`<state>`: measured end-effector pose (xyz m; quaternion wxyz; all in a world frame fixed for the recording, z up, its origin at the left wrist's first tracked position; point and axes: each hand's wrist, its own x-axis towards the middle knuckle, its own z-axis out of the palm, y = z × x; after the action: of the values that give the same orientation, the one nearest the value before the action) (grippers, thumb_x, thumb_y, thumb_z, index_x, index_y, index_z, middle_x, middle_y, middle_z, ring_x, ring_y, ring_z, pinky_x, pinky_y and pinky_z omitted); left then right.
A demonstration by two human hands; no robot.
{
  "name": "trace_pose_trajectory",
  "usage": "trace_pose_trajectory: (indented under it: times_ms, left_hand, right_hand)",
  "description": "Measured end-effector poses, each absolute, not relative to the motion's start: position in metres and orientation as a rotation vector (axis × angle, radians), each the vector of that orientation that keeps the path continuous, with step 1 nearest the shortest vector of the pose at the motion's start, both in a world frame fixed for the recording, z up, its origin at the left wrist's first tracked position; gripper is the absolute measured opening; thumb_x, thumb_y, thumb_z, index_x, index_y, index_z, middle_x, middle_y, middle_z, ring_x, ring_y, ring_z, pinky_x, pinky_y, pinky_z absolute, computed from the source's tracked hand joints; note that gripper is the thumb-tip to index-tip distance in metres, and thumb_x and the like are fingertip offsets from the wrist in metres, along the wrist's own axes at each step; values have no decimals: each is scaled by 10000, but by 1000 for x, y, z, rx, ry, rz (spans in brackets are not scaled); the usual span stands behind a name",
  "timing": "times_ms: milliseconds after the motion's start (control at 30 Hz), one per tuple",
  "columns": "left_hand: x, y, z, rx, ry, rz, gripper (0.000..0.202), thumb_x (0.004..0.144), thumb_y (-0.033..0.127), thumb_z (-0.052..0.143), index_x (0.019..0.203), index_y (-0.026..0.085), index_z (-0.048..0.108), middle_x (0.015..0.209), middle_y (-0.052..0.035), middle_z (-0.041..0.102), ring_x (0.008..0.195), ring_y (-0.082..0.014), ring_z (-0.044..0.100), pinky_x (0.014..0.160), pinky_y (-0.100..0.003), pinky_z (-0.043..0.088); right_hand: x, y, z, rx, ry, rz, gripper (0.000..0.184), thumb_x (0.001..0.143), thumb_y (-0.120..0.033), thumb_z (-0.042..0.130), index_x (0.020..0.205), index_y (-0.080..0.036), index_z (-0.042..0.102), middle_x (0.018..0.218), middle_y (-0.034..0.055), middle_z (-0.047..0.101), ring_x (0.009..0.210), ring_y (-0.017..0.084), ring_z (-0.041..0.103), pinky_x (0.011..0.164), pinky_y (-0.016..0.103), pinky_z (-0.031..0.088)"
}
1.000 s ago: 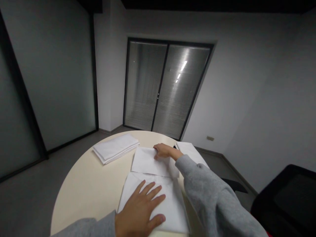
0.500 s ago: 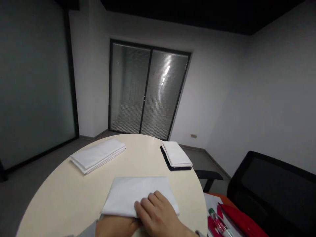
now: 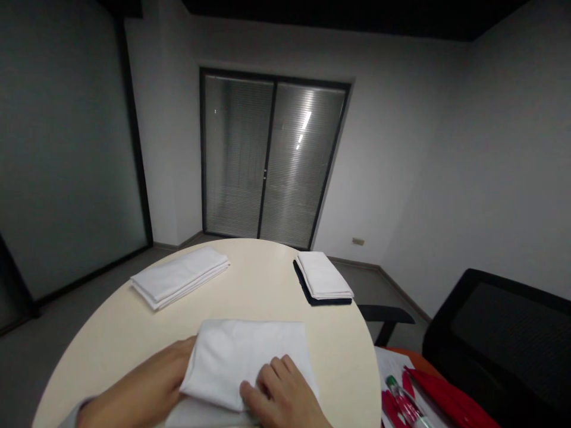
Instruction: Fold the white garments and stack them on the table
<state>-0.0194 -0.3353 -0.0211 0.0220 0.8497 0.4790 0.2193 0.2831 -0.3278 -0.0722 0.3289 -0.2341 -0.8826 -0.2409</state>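
A folded white cloth (image 3: 250,351) lies in front of me at the near side of the table, with a lower layer showing beneath its front edge. My left hand (image 3: 176,362) reaches in at the cloth's left edge; its fingers are hidden under the fabric, which is raised there. On the cloth's near right part rests my right hand (image 3: 281,392), fingers curled and thumb against the fabric close to the front fold.
A white folded cloth stack (image 3: 181,276) lies at the table's left. At the right edge another white folded cloth (image 3: 323,275) sits on a dark cloth (image 3: 330,301). Beside the round table (image 3: 254,279) stand a black chair (image 3: 504,339) and red items with a green-capped bottle (image 3: 404,401).
My left hand has moved from the cloth's front edge, beneath my right hand, out to its left edge. The cloth's left side is now lifted and its front shows a lower layer.
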Motion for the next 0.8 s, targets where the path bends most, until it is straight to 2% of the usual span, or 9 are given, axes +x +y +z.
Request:
trace_pose_trajectory:
  times_ms: [133, 233, 367, 500, 567, 633, 700, 733, 800]
  left_hand:
    - [-51, -336, 7, 2388, 1868, 886, 471, 1000, 601, 456, 1198, 316, 775, 1208, -10, 798, 1092, -280, 760, 1008, -381, 597]
    - [-16, -329, 30, 2344, 1871, 1036, 519, 1015, 619, 451, 1307, 275, 710, 1334, -38, 743, 1229, -277, 695, 1117, -417, 520]
    - [63, -313, 25, 2644, 1526, 712, 528, 1026, 461, 523, 1509, 249, 552, 1554, -60, 573, 1427, -264, 537, 1217, -463, 411]
    - [93, -306, -27, 2770, 1474, 388, 607, 1023, 370, 536, 1603, 228, 426, 1656, -78, 415, 1524, -283, 406, 1259, -525, 332]
    - [91, -306, -51, 2842, 1450, 327, 607, 1030, 309, 499, 1624, 251, 390, 1678, -73, 364, 1543, -291, 370, 1266, -543, 301]
    - [89, -310, -64, 2915, 1414, 306, 638, 1013, 288, 512, 1634, 303, 369, 1694, -65, 325, 1549, -318, 353, 1273, -570, 257]
    - [88, -314, -67, 2966, 1396, 300, 676, 991, 309, 546, 1638, 349, 352, 1699, -57, 322, 1550, -346, 344, 1280, -588, 207]
    - [88, -316, -67, 2984, 1398, 300, 692, 984, 305, 547, 1641, 358, 339, 1699, -53, 328, 1553, -351, 335, 1283, -591, 184]
    - [86, -319, -64, 3018, 1411, 301, 723, 968, 225, 508, 1651, 357, 310, 1706, -40, 324, 1573, -333, 293, 1290, -583, 151]
  right_hand:
    - [280, -330, -70, -574, -2332, -658, 161, 923, -197, 620, 1075, -248, 635, 728, 9, 576, 648, 209, 465, 622, 370, 324]
    - [279, -335, -63, -549, -2368, -689, 185, 923, -204, 630, 1107, -215, 643, 749, 15, 604, 647, 209, 478, 620, 373, 346]
    - [284, -338, -64, -573, -2431, -689, 154, 936, -210, 625, 1087, -195, 655, 738, 7, 607, 641, 206, 492, 588, 373, 349]
    - [288, -337, -71, -529, -2405, -466, 96, 982, -353, 644, 1028, -269, 644, 769, -29, 663, 715, 191, 573, 638, 339, 402]
    - [284, -337, -64, -544, -2356, -327, 224, 985, -474, 637, 1087, -274, 652, 949, -16, 748, 926, 214, 651, 777, 354, 482]
    - [274, -338, -49, -710, -2366, -209, 530, 975, -603, 606, 1345, -224, 605, 1319, 65, 716, 1262, 277, 595, 1018, 414, 486]
    - [264, -336, -33, -942, -2421, -54, 820, 985, -683, 532, 1581, -135, 403, 1614, 143, 473, 1505, 320, 389, 1220, 467, 351]
    - [261, -333, -27, -1045, -2449, 44, 865, 1005, -687, 484, 1626, -107, 319, 1675, 153, 363, 1562, 325, 294, 1275, 484, 269]
    - [259, -325, -24, -1175, -2481, 211, 819, 1052, -647, 395, 1641, -89, 284, 1702, 151, 285, 1593, 312, 219, 1313, 490, 176]
